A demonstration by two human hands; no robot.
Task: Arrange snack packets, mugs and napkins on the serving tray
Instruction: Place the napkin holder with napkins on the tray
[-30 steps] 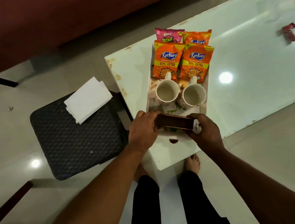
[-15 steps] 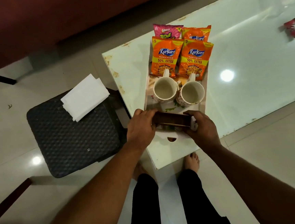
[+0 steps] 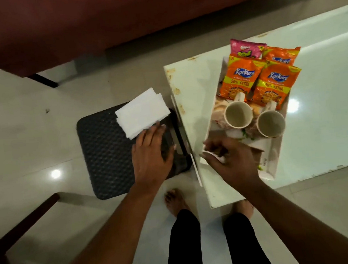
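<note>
Your left hand [image 3: 149,153] lay flat on the dark stool [image 3: 103,150], fingertips touching the near edge of the white napkins [image 3: 142,111], your right hand [image 3: 230,162] hovered loose-fingered over the tray [image 3: 277,156], two mugs [image 3: 238,115] mid-tray, four snack packets [image 3: 240,77] beyond.

Black textured stool [image 3: 108,158] stood on pale tiled floor [image 3: 22,134], just beside white glossy bench [image 3: 322,76]. Maroon sofa [image 3: 116,16] behind; 1 dark wooden bar [image 3: 29,221] lower left.
</note>
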